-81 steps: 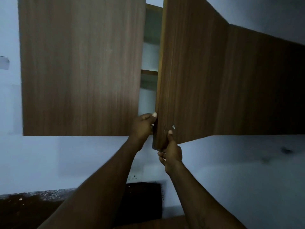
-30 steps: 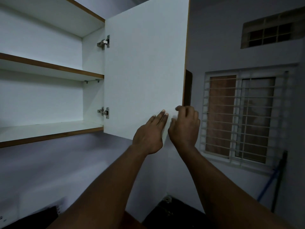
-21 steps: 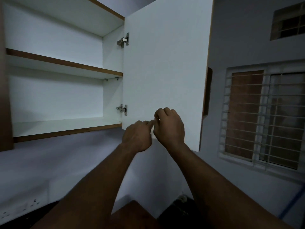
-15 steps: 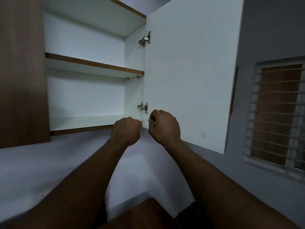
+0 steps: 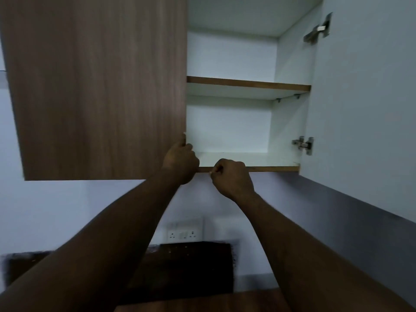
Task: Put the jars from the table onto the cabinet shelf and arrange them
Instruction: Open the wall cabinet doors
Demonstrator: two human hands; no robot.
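a person's left hand [image 5: 181, 162] hooks its curled fingers round the free edge of the closed left door [image 5: 101, 86] of a wall cabinet [image 5: 290, 64], low on the door. the wood-grain panel fills the frame from nine to twelve o'clock. the right hand [image 5: 231, 177] hangs at centre in a loose fist with nothing in it, just in front of the front lip of the lower shelf [image 5: 247, 159]. the right door [image 5: 364, 97] stands swung wide at three o'clock, with its two hinges [image 5: 304, 144] showing. the lower shelf and the upper shelf [image 5: 247, 83] above it, at one o'clock, show bare white.

no jars appear anywhere in view. a strip of wooden table [image 5: 202, 302] shows at six o'clock, with a wall socket [image 5: 183, 234] above it, so the jars are most likely lower down, out of frame.

the step in hand looks like opening the second door, and no jar is yet on the shelves. to do it well, the left hand should pull the door edge outward and toward nine o'clock in one smooth arc about its hinges, with the fingers clear of the gap. the right hand should keep off the shelf lip so the door's sweep is free. with both doors wide, the full width of the lower shelf is open for setting jars in a row. a door left half-open would likely snag an arm carrying a jar upward.
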